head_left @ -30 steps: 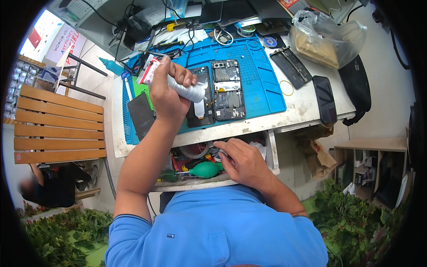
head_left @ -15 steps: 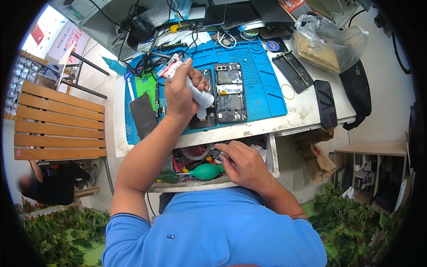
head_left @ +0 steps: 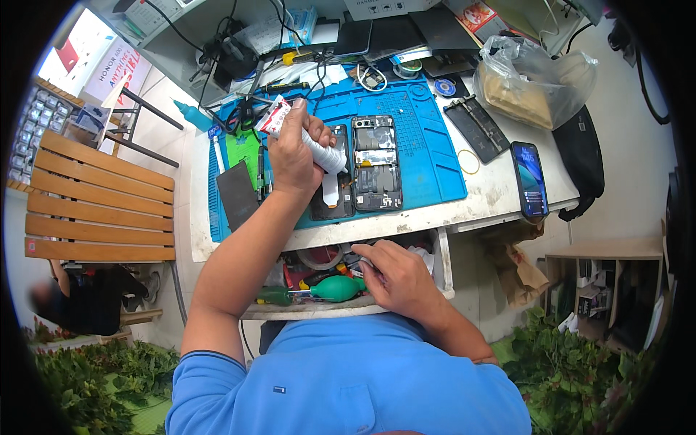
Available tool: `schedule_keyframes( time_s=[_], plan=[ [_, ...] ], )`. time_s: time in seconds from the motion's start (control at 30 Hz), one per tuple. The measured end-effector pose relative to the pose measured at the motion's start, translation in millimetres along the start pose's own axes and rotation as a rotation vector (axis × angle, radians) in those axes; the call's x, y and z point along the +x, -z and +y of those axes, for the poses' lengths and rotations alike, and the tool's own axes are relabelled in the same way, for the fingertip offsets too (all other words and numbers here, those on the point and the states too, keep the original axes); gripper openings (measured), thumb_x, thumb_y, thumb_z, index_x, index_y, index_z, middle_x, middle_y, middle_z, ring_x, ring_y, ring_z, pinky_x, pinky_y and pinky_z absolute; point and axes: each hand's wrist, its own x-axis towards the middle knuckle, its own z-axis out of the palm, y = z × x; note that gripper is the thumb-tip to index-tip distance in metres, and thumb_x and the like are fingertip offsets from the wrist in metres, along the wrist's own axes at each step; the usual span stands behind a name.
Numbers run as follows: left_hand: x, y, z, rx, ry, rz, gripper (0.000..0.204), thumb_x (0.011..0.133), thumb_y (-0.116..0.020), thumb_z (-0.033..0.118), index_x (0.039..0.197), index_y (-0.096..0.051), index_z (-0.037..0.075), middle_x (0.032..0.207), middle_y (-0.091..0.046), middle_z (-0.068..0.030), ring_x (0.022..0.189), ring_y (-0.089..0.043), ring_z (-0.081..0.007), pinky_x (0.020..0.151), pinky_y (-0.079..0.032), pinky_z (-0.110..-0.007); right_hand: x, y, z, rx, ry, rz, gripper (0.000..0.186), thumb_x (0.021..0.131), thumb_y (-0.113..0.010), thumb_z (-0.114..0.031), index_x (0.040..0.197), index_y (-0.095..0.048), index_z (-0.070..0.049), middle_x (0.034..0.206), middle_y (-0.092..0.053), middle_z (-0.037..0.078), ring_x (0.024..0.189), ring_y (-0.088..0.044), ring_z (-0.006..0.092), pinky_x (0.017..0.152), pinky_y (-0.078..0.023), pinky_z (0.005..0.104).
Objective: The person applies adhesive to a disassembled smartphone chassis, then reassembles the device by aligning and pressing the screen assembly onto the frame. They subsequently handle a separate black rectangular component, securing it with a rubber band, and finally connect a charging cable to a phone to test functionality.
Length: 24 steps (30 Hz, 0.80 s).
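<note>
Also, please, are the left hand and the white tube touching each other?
Touching. The head view shows the left hand wrapped around the white tube, with its ends sticking out on both sides.

Left of the mat [head_left: 433, 177], a poster [head_left: 116, 72] carries large dark and red lettering; beyond the mat, a carton [head_left: 380, 7] bears dark print and symbols. Right of it, a lit phone [head_left: 531, 181] shows pale digits, and above it a tube [head_left: 328, 155] has red-and-white printing.

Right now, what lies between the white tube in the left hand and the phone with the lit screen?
In the head view: an opened phone, part of the blue mat, then white tabletop with a yellow ring.
</note>
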Motion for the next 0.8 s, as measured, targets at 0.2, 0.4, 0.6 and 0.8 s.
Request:
schedule_keyframes(
  time_s=[0.2, 0.4, 0.6, 0.8],
  plan=[
    [7, 2, -3, 0.01, -0.039, 0.018, 0.036, 0.108, -0.067, 0.03, 0.081, -0.051, 0.012, 0.069, -0.049, -0.0026, 0.061, -0.054, -0.0183, 0.064, -0.05, -0.038, -1, 0, 1, 0.003, 0.009, 0.01, 0.032, 0.089, -0.074, 0.001, 0.121, -0.071, 0.002, 0.088, -0.065, 0.013, 0.078, -0.069, 0.0307, 0.065, -0.056, 0.042],
    [12, -1, -2, 0.061, -0.039, 0.047, 0.037, 0.108, -0.066, 0.034, 0.083, -0.047, 0.015, 0.071, -0.046, -0.0015, 0.066, -0.051, -0.0171, 0.07, -0.05, -0.039, -2, -1, 3, 0.023, 0.027, 0.04, 0.032, 0.089, -0.074, 0.001, 0.121, -0.071, 0.002, 0.089, -0.067, 0.013, 0.08, -0.07, 0.0304, 0.065, -0.057, 0.041],
    [19, 2, -5, 0.023, -0.045, 0.047, 0.036, 0.107, -0.068, 0.033, 0.082, -0.051, 0.014, 0.07, -0.049, -0.0016, 0.062, -0.054, -0.0177, 0.065, -0.05, -0.038, -2, 0, 2, 0.024, 0.02, 0.032, 0.032, 0.089, -0.074, 0.002, 0.12, -0.071, 0.002, 0.09, -0.067, 0.013, 0.079, -0.07, 0.0303, 0.065, -0.057, 0.0409],
    [22, -1, -5, 0.029, -0.051, 0.064, 0.036, 0.107, -0.068, 0.033, 0.082, -0.05, 0.014, 0.07, -0.05, -0.0017, 0.062, -0.054, -0.0177, 0.064, -0.051, -0.038, -3, -1, 3, 0.028, 0.026, 0.041, 0.031, 0.089, -0.073, 0.002, 0.12, -0.071, 0.002, 0.089, -0.067, 0.013, 0.079, -0.07, 0.0305, 0.065, -0.057, 0.041]
  ],
)
